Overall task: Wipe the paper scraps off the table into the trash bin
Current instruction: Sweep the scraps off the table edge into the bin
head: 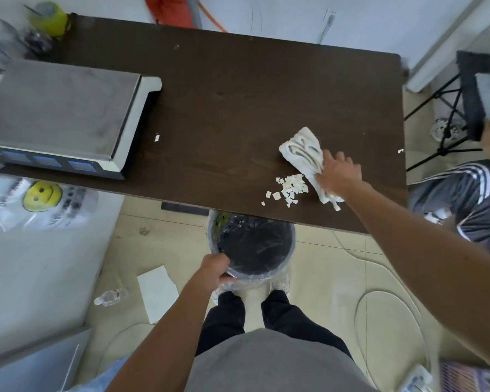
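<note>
Head view: scale (60, 114) beside scraps (289, 189)

L hand (216, 269) low, grip curled closed, R arm stretched fwd, R hand (338, 175) palm down, fingers clenched

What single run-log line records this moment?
left hand: grips trash bin rim | right hand: holds cloth | paper scraps: piled on table

Single head-mounted wide-angle view, looking steeply down and forward from above the standing wearer. The table (224, 103) fills the upper frame; the bin (255, 244), floor and wearer's legs lie directly below. Edges are distorted.
</note>
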